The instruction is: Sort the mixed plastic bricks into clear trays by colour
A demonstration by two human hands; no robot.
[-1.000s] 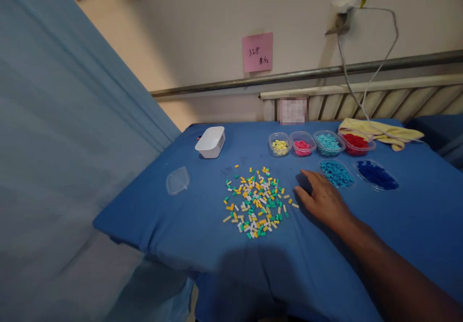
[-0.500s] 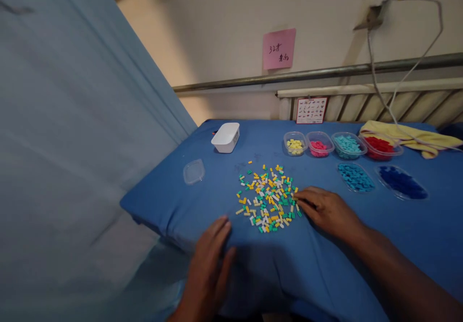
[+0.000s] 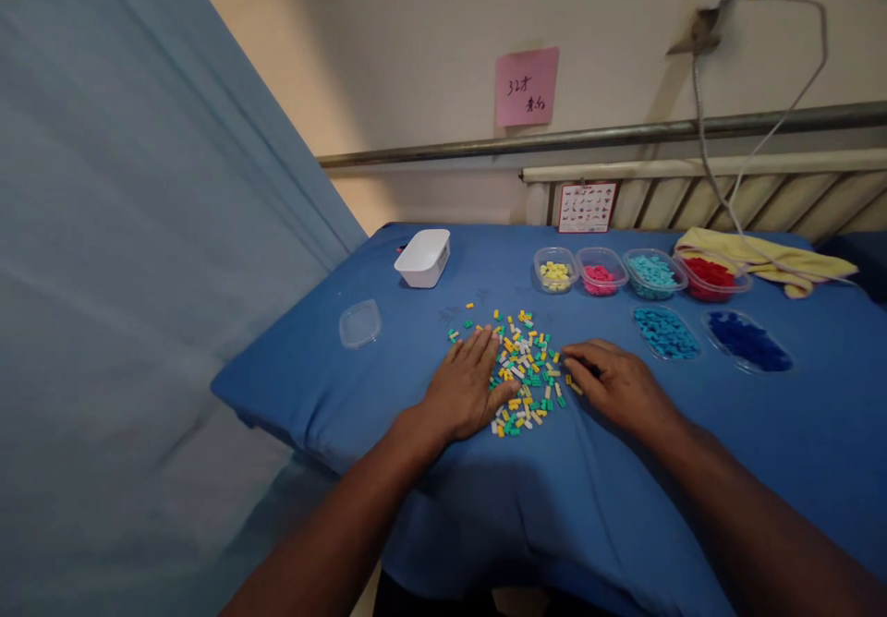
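A loose pile of small yellow, green and white bricks lies on the blue cloth. My left hand rests flat on the pile's left side, fingers stretched out and covering some bricks. My right hand sits at the pile's right edge, palm down, fingers curled towards the bricks; whether they pinch one is hidden.
A white tub and a clear lid lie at the left. Behind the pile stand small clear tubs of yellow, pink, cyan and red bricks. Two lids hold cyan and dark blue bricks. A yellow towel lies at the back right.
My left hand came into view and moved forward from the near table edge onto the pile's left side. My right hand shifted from beside the cyan lid to the pile's right edge.
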